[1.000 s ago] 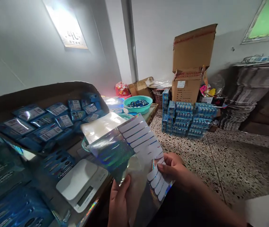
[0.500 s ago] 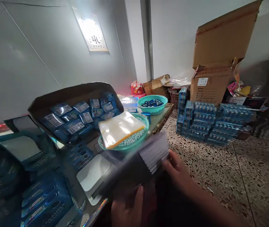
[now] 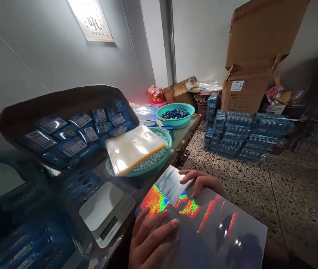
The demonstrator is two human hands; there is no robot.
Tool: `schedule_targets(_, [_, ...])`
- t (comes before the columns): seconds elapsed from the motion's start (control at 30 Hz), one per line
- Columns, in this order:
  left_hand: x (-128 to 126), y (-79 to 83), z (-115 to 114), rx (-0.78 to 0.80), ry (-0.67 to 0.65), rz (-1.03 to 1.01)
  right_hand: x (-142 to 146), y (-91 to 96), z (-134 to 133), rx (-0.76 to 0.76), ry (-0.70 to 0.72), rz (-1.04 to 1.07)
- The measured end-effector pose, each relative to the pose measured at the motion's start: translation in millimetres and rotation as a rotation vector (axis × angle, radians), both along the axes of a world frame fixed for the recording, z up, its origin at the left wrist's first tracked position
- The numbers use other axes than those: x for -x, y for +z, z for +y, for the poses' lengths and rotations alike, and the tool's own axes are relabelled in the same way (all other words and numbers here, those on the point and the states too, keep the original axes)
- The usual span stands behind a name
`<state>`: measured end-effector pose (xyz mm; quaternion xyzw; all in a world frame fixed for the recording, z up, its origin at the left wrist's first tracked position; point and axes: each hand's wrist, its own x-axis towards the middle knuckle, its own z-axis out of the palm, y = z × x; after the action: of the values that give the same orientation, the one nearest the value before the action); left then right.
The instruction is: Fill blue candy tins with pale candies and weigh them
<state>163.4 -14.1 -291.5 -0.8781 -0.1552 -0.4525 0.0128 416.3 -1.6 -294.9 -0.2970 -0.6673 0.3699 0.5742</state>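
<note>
A large silvery holographic card sheet (image 3: 217,228) fills the lower middle, its surface throwing rainbow reflections. My left hand (image 3: 153,239) grips its left side, the fingers laid across the shiny face. At the upper edge, my right hand (image 3: 202,182) holds it with bent fingers over the top; the thumb is hidden. Left of the card, a white kitchen scale (image 3: 103,209) rests on the table. Beyond it, a turquoise basin (image 3: 166,155) of pale pellets carries a stack of clear plastic bags (image 3: 136,147) with an orange edge.
Blue packets (image 3: 75,147) lie in an open dark box (image 3: 61,97) at left, with blue cartons (image 3: 36,239) in front. A second turquoise basin (image 3: 175,121) holds dark blue pieces. Wrapped blue packs (image 3: 237,134) and a cardboard carton (image 3: 240,95) stand on the speckled floor (image 3: 248,183).
The card has turned from a blurred, edge-on stack to lie face up before me. My right hand moved onto its upper edge, my left onto its face. The view shifted slightly.
</note>
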Motion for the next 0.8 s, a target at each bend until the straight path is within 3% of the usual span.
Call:
schedule_targets(0.23, [-9.8, -16.0, 2.4, -0.123, 0.038, -0.08, 2.9, -11.0, -4.7, -0.237, -0.172, 0.095])
schedule_targets(0.47, [-16.3, -14.2, 4.3, -0.041, -0.04, -0.077, -12.5, -21.5, -6.8, -0.24, -0.181, -0.024])
schedule_targets(0.57, [-17.5, -19.3, 7.2, 0.187, -0.115, -0.183, -12.0, -28.8, -2.7, -0.258, -0.168, -0.023])
schedule_targets(0.67, [-16.0, -34.5, 5.2, 0.615, -0.157, -0.372, 0.8, -31.4, -8.2, -0.001, -0.17, 0.009])
schedule_targets(0.73, [-14.0, -46.8, 0.1, 0.873, 0.025, -0.533, 14.8, -30.5, -13.8, 0.232, -0.231, 0.041])
schedule_targets(0.8, [-13.5, -56.2, -6.4, 1.063, 0.307, -0.733, 29.7, -30.2, -15.8, 0.399, -0.313, 0.058])
